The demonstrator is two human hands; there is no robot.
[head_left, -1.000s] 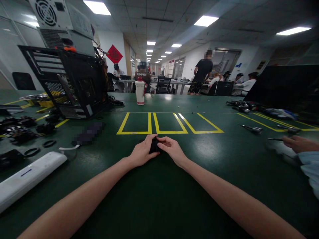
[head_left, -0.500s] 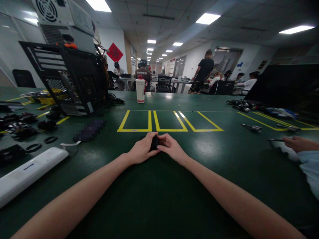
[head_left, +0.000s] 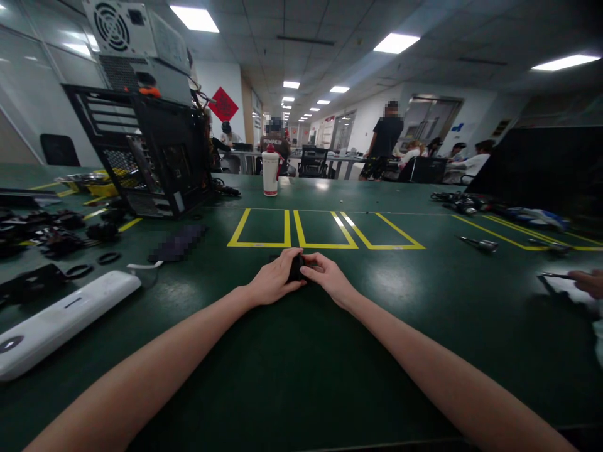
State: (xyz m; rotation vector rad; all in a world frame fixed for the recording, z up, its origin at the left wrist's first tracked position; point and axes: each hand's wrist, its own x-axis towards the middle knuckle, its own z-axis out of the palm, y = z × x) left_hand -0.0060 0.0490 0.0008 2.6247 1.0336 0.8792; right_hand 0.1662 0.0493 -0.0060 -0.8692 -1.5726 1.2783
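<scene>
One small black part (head_left: 295,269) is held over the green bench (head_left: 292,370), the left hand (head_left: 276,276) curled around its left side and the right hand (head_left: 327,276) pinching its right side between thumb and fingers. Just beyond lie three yellow tape outlines (head_left: 328,246); farther back, a white cup (head_left: 270,174) with a red lid (head_left: 270,149) stands upright.

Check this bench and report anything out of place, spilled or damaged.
The black computer case at the left looks odd: power supply units sit stacked on it and loose wires show beside them, as if half dismantled. No spill or clear damage shows.
</scene>
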